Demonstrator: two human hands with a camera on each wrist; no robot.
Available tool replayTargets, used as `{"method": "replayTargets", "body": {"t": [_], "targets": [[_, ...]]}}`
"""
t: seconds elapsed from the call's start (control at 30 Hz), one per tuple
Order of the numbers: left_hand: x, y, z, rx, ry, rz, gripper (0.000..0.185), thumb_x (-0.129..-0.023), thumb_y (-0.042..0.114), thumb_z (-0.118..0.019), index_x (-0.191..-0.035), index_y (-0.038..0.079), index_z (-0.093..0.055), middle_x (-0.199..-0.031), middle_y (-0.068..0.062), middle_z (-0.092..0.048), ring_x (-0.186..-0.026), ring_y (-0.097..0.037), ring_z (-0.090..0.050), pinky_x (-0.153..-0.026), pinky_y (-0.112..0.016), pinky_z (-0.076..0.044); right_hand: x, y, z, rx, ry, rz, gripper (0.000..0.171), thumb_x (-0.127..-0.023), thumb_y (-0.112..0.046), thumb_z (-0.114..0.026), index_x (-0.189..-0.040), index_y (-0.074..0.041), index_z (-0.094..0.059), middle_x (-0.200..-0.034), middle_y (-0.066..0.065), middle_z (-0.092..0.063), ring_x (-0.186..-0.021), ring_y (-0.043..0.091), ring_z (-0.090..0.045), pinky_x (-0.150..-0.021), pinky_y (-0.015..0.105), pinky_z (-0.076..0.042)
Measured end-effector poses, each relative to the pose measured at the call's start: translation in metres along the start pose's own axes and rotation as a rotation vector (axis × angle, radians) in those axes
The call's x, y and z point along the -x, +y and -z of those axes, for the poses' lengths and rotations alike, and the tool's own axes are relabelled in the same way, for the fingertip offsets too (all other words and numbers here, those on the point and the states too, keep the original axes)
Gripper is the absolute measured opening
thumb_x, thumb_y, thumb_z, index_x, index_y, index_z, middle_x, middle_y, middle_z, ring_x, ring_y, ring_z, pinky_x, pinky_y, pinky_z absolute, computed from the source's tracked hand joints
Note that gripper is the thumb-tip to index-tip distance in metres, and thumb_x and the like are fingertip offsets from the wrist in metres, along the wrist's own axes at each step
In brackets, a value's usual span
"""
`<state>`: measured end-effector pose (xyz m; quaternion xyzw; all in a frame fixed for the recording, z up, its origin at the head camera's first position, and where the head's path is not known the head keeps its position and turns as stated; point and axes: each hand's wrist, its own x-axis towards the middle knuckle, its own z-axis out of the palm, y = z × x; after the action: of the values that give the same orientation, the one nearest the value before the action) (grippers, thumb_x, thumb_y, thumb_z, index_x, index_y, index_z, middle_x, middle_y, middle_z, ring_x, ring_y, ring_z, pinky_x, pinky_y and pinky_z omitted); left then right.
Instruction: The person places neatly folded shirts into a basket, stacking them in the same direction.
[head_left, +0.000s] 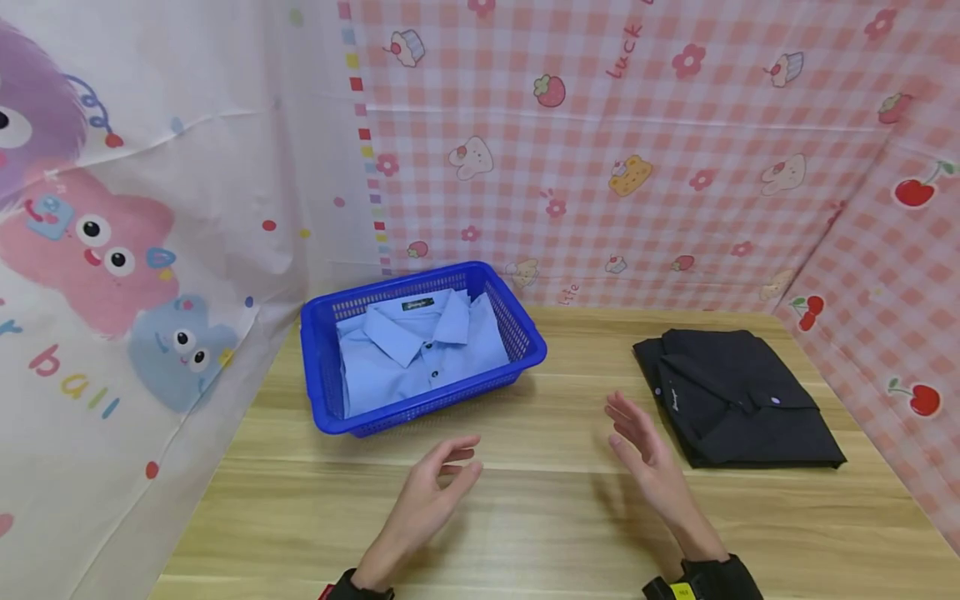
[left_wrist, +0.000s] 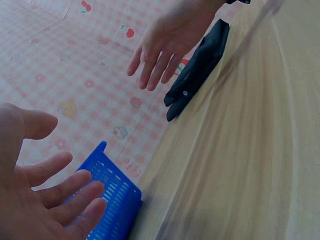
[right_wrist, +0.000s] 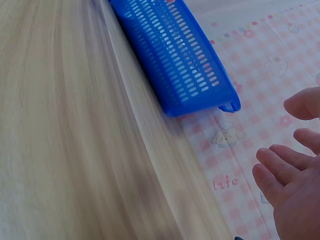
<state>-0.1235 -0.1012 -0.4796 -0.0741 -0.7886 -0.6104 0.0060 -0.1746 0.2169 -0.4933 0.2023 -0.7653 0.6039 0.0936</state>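
Observation:
My left hand [head_left: 429, 498] hovers above the table in front of the basket, its fingers relaxed and holding nothing. My right hand [head_left: 651, 467] is also in the air, fingers extended, between the basket and the black shirt. A folded light blue shirt [head_left: 408, 362] lies collar up inside the blue plastic basket [head_left: 420, 410]. To the right, a folded black shirt [head_left: 750, 408] rests flat on the table. In the left wrist view both hands face each other with bare palms. Neither hand touches a shirt or the basket.
The wooden table [head_left: 540, 533] spans the space below the hands. A pink checked cloth [head_left: 585, 192] hangs behind and along the right side. On the left hangs a white cloth [head_left: 225, 192] with cartoon figures.

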Motion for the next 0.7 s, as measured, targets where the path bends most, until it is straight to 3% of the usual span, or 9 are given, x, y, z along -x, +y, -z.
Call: {"method": "replayTargets", "body": {"t": [0.37, 0.7], "targets": [[-0.017, 0.008, -0.017, 0.040, -0.075, -0.014, 0.040, -0.104, 0.024, -0.063, -0.138, 0.003, -0.061, -0.139, -0.018, -0.062, -0.125, -0.032, -0.061, -0.106, -0.041, -0.050, 0.003, 0.006, 0.021, 0.044, 0.061, 0.025, 0.052, -0.102, 0.009, -0.052, -0.152, 0.011, -0.036, -0.147, -0.016, -0.050, -0.135, 0.002, -0.051, -0.107, 0.012, -0.041], [-0.032, 0.009, -0.032, 0.079, -0.101, -0.044, 0.041, -0.104, 0.024, -0.062, -0.138, 0.001, -0.060, -0.138, -0.016, -0.064, -0.125, -0.033, -0.061, -0.107, -0.044, -0.049, 0.008, 0.012, 0.039, 0.063, 0.091, -0.010, 0.054, -0.105, 0.006, -0.051, -0.156, 0.005, -0.033, -0.147, -0.018, -0.049, -0.135, -0.001, -0.050, -0.106, 0.009, -0.040]]}}
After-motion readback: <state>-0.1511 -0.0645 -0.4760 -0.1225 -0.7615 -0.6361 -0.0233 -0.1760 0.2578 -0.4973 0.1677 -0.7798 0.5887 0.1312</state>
